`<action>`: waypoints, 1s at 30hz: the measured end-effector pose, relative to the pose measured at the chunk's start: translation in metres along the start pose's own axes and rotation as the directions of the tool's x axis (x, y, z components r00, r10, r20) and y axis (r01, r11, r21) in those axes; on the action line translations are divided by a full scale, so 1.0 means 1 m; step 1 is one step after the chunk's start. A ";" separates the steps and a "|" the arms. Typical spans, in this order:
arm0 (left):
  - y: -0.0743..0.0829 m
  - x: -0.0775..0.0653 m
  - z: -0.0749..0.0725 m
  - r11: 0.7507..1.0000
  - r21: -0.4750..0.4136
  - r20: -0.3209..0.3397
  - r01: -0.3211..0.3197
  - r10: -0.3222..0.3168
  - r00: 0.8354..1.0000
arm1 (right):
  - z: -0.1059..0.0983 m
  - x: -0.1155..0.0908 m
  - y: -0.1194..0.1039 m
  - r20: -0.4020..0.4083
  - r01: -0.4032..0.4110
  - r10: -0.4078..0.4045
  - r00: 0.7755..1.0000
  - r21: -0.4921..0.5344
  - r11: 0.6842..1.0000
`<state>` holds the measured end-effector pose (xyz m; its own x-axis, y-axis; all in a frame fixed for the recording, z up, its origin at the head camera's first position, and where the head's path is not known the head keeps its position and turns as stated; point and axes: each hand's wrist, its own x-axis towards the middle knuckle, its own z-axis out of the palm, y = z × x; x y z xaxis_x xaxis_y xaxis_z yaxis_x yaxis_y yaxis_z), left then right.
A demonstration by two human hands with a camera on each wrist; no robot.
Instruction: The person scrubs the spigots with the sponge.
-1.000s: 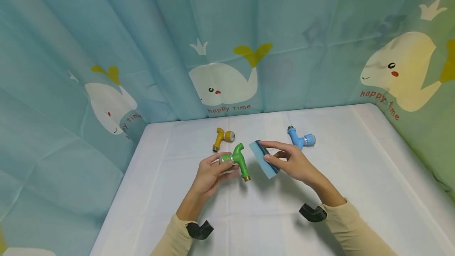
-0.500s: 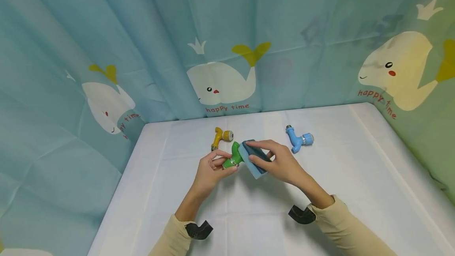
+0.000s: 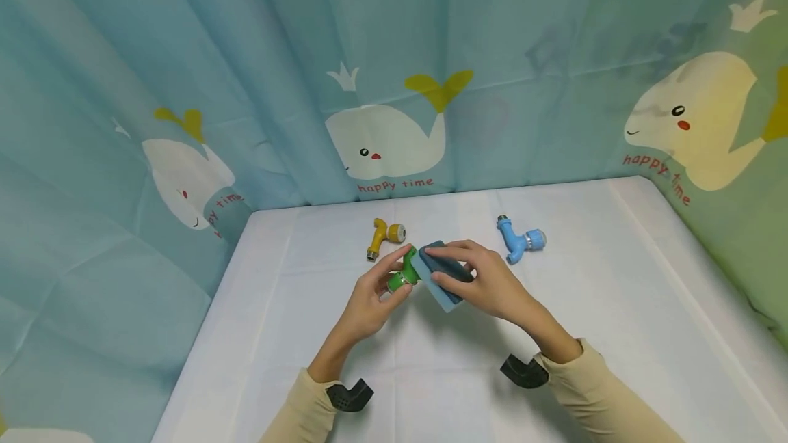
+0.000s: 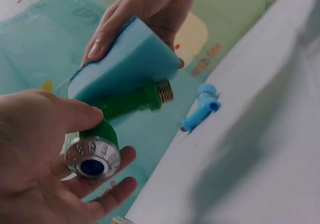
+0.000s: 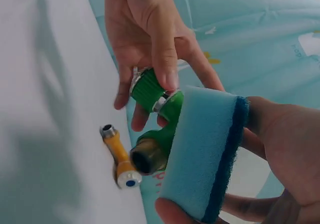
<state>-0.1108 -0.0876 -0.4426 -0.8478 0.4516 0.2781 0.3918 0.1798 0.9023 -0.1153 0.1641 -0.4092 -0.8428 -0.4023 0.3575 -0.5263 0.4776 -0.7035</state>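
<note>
My left hand holds a green faucet above the table, thumb and fingers around its ribbed knob. The knob's silver end cap shows in the left wrist view, and so does the brass threaded end. My right hand grips a sponge by its edges, the dark blue scouring side toward the palm. The sponge's light blue face lies against the green faucet's body and hides part of it in the head view.
A yellow faucet lies on the white table behind my left hand. Farther right lies a light blue faucet. A blue curtain with whale prints hangs behind the table's far edge.
My right hand has moved left, bringing the sponge against the green faucet. The left hand has turned the faucet and shifted its fingers, the index now reaching up to the spout.
</note>
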 end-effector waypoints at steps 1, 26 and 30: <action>0.000 0.000 0.000 1.000 0.008 -0.002 0.014 -0.014 1.000 | 0.000 0.000 0.000 0.005 0.000 0.000 1.000 -0.008 1.000; -0.001 0.000 0.003 0.943 0.264 -0.166 -0.202 0.251 0.954 | 0.007 0.000 -0.011 -0.070 -0.126 0.115 0.991 -0.199 0.972; -0.003 0.001 0.005 0.916 0.316 -0.154 -0.249 0.309 0.939 | 0.008 0.004 -0.011 -0.050 -0.094 0.092 0.995 -0.058 0.994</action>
<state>-0.1113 -0.0833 -0.4463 -0.7300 0.3446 0.5902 0.6827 0.3278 0.6530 -0.1119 0.1507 -0.4047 -0.8921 -0.3169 0.3221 -0.4500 0.5577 -0.6975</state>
